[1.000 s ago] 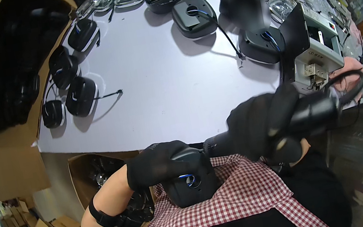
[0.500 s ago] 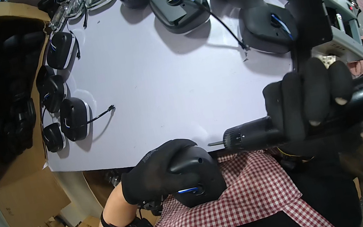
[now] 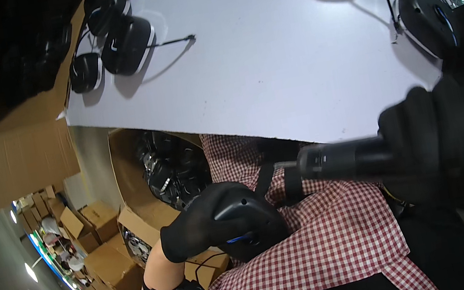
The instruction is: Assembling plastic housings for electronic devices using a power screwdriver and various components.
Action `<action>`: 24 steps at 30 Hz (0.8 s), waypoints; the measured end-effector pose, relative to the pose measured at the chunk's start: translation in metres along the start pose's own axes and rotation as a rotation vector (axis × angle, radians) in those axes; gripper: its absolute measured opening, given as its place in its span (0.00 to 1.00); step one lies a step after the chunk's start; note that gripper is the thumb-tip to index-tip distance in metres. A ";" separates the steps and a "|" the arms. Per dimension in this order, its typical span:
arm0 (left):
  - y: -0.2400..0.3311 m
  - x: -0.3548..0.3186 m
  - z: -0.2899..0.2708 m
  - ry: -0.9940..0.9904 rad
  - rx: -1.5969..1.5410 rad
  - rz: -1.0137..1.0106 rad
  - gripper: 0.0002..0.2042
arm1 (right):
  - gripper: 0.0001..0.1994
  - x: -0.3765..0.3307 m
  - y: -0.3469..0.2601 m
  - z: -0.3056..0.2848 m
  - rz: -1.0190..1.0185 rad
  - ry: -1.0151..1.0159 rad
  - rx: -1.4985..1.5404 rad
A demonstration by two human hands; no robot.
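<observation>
Near the white tabletop's edge (image 3: 229,131), the black-gloved left hand (image 3: 208,220) grips a rounded black housing (image 3: 257,218) near a brown cardboard carton (image 3: 126,173). Across a gap, the black-gloved right hand (image 3: 438,133) clasps a black cylindrical screwdriver (image 3: 343,161).

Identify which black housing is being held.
The black housing in the left grip, over the checked apron; other housings sit unheld on the white table.

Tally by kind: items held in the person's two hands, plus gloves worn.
Black housing, in the left hand: 1
Black driver tool with a thin bit, in the right hand: 1
Black gloves, one on each hand: 2
Total: 4
</observation>
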State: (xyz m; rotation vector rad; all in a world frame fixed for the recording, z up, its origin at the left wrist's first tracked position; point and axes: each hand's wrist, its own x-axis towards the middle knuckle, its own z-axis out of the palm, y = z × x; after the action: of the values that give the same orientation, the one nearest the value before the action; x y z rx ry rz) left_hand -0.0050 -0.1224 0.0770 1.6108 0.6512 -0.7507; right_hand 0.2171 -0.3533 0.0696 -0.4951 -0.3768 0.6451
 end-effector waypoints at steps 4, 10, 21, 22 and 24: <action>-0.009 -0.010 0.013 -0.028 -0.112 -0.015 0.25 | 0.09 -0.027 -0.002 -0.017 0.076 -0.170 0.117; -0.010 -0.018 0.021 -0.014 -0.025 -0.075 0.26 | 0.08 -0.067 0.018 -0.006 0.039 -0.108 0.023; -0.001 -0.014 0.024 -0.031 0.075 -0.060 0.27 | 0.11 -0.066 0.045 0.019 -0.049 0.001 -0.196; -0.001 -0.015 0.024 -0.027 0.074 -0.057 0.27 | 0.13 -0.057 0.046 0.022 -0.063 -0.095 -0.059; -0.003 -0.018 0.022 -0.010 0.159 -0.012 0.23 | 0.16 -0.044 0.055 0.030 -0.066 -0.207 0.087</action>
State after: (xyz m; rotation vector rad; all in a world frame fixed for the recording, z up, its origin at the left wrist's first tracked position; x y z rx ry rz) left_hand -0.0208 -0.1442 0.0864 1.7478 0.6067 -0.8361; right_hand 0.1437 -0.3346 0.0565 -0.3320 -0.5555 0.6476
